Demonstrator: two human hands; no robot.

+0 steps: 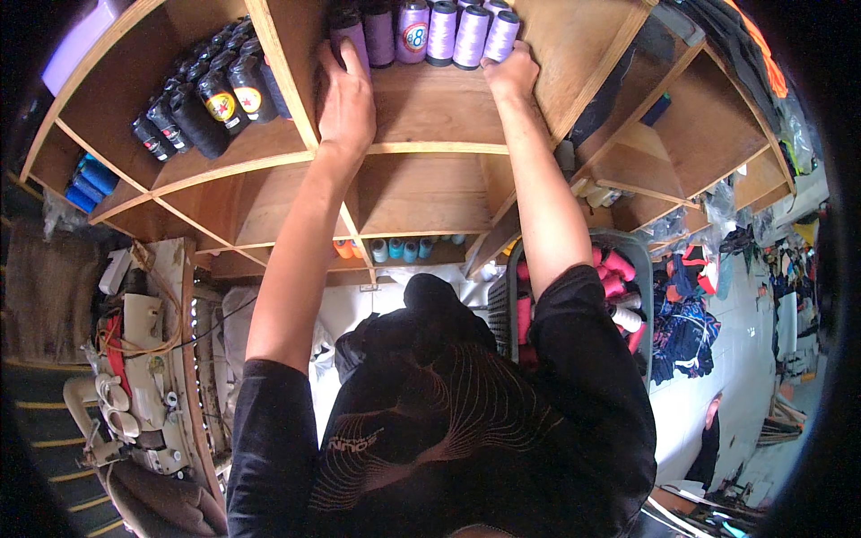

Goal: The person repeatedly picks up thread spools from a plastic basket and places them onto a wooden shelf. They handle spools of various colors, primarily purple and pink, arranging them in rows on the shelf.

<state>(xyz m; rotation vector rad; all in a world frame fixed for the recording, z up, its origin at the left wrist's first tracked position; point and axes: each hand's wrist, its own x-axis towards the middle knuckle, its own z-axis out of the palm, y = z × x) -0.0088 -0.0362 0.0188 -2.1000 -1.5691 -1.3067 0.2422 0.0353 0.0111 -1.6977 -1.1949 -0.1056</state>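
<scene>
Purple spools (440,36) stand between the left hand (348,103) and right hand (513,73) on a wooden shelf (430,108).
Thread-wound cylinders with dark ends, they line the far side; the top edge crops some. The left fingers touch the leftmost spool, the right fingers the rightmost; fingertips are partly hidden, so I cannot tell whether either grips. Left, black spools (215,99) look shiny.
</scene>
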